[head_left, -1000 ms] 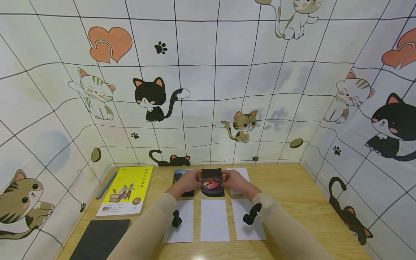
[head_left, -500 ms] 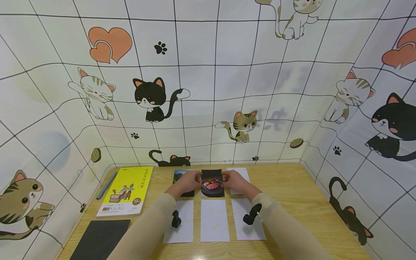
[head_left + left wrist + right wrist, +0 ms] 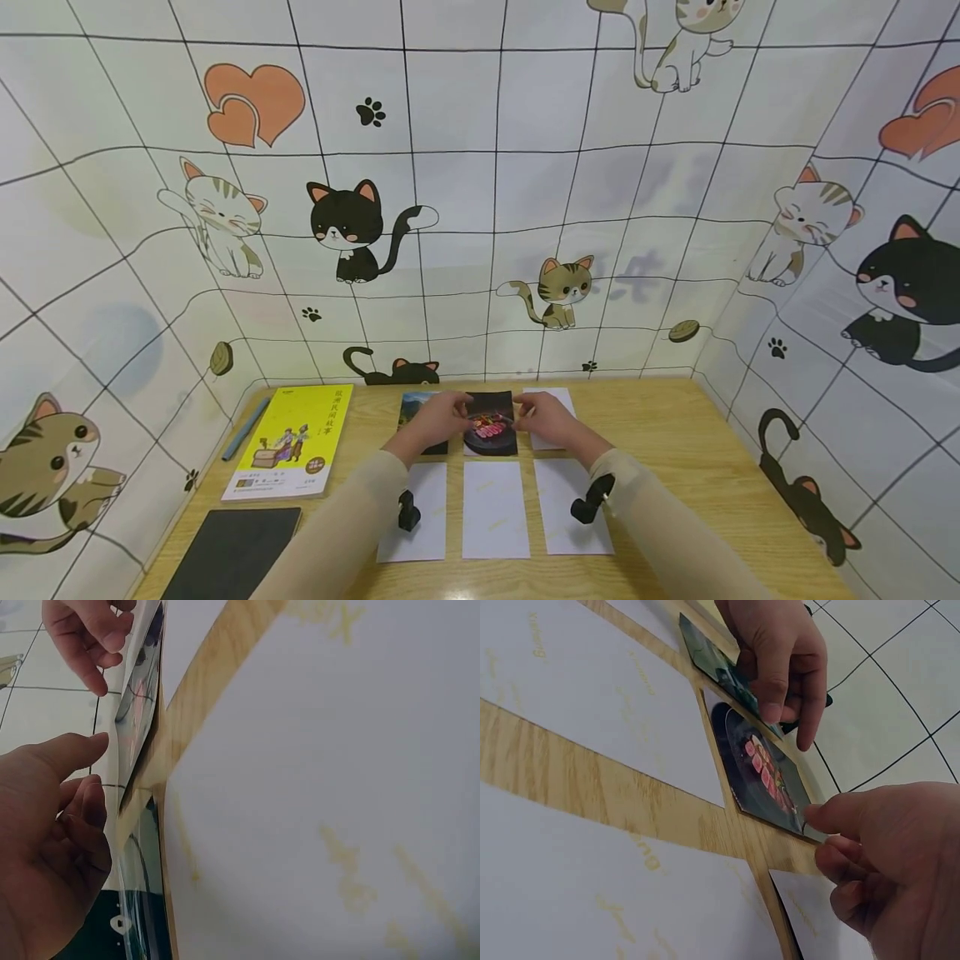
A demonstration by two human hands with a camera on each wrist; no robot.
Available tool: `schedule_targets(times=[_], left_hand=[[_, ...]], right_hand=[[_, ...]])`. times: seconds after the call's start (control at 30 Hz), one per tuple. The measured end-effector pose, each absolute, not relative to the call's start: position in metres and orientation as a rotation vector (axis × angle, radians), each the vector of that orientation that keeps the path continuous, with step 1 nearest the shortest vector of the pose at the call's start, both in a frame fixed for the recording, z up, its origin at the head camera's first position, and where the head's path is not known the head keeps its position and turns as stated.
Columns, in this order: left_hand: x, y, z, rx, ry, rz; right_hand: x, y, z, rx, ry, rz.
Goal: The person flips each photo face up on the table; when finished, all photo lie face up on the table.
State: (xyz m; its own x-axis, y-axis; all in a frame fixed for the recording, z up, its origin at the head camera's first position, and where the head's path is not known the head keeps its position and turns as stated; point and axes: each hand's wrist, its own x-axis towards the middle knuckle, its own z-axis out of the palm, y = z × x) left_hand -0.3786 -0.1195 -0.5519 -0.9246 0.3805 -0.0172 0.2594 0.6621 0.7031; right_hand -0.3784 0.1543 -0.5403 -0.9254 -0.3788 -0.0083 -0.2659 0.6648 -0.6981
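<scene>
Around the food photo (image 3: 491,427), left hand (image 3: 435,422) and right hand (image 3: 552,421) fingers (image 3: 93,802) have let go.

On the yellow book (image 3: 288,412), toward eight o'clock in the head view, the vertical title at the cover's one o'clock reads 欧洲民间故事. A square code stands at the cover's seven o'clock; the round badge at five o'clock has print too small to read. The white cards (image 3: 496,508) bear pale yellow slanting lettering, too faint to make out.
</scene>
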Motion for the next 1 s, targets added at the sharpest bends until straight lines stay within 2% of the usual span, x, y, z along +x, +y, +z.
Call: schedule_targets(times=[0.27, 0.6, 1.0], left_hand=[[-0.369, -0.096, -0.543, 0.662, 2.772, 1.044], [-0.364, -0.06, -0.538, 1.103, 2.88, 0.569], [-0.366, -0.016, -0.544, 1.089, 2.916, 0.416]], right_hand=[[-0.365, 0.171, -0.539, -0.623, 2.794, -1.172], [-0.347, 0.212, -0.545, -0.91, 2.932, -1.019], [-0.344, 0.25, -0.555, -1.034, 3.049, -0.77]])
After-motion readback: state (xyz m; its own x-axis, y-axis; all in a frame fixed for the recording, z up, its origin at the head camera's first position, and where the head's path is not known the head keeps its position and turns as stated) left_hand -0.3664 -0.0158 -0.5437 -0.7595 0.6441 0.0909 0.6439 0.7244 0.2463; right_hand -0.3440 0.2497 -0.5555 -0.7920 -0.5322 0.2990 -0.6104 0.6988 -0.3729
